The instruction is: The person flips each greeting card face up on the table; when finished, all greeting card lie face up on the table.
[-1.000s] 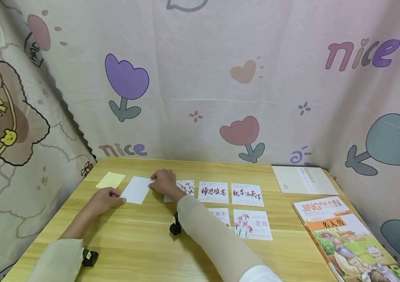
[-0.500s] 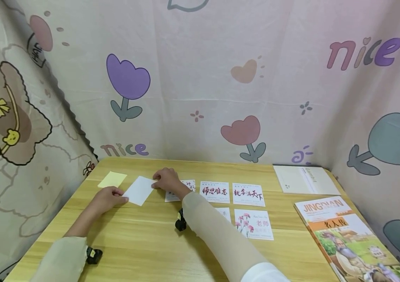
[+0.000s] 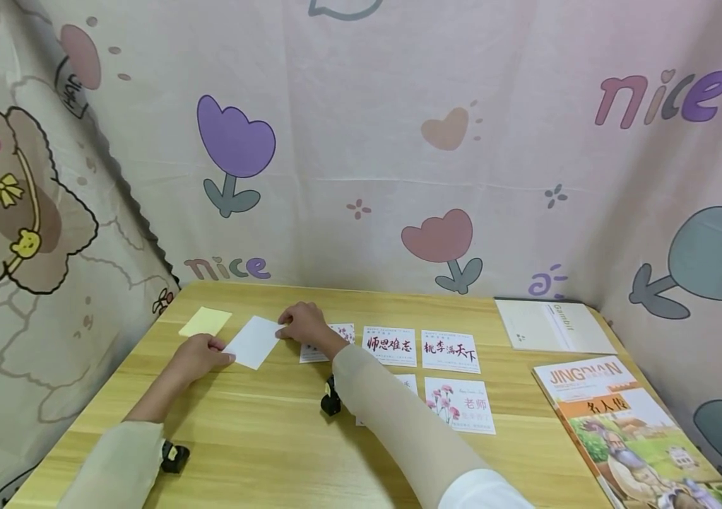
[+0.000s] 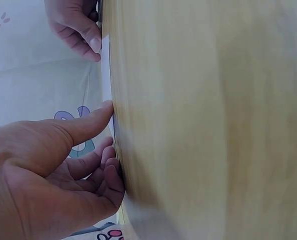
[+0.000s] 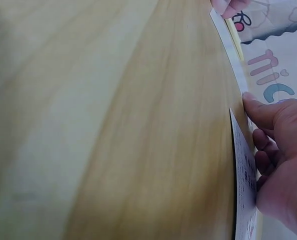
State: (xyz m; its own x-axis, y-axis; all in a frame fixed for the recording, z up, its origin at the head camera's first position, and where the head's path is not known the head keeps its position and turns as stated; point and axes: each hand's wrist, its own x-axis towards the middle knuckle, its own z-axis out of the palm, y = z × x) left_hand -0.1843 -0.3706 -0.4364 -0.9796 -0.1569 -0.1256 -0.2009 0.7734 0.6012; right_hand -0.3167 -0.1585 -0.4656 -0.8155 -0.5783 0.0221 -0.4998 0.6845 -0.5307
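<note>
A blank white card (image 3: 253,343) lies at or just above the tabletop between the two hands, turned at a slant. My left hand (image 3: 202,359) pinches its left corner, the thumb (image 4: 96,122) on the card's edge and the other fingers curled beside it. At the opposite corner, my right hand (image 3: 305,326) pinches the card, its thumb (image 5: 258,110) on the edge. Just right of that hand, a flower-patterned card (image 3: 343,332) is partly covered by the hand and forearm. A pale yellow square of paper (image 3: 205,322) lies behind the left hand.
Two cards with red lettering (image 3: 389,346) (image 3: 451,351) lie to the right, with a pink-flower card (image 3: 459,405) in front. Another card (image 3: 407,384) is mostly hidden by the right sleeve. A pale notebook (image 3: 552,325) and an illustrated magazine (image 3: 634,424) lie at the right.
The white card has turned slightly to a more slanted position, with both hands staying at its corners. The right hand and forearm have shifted a little to the right.
</note>
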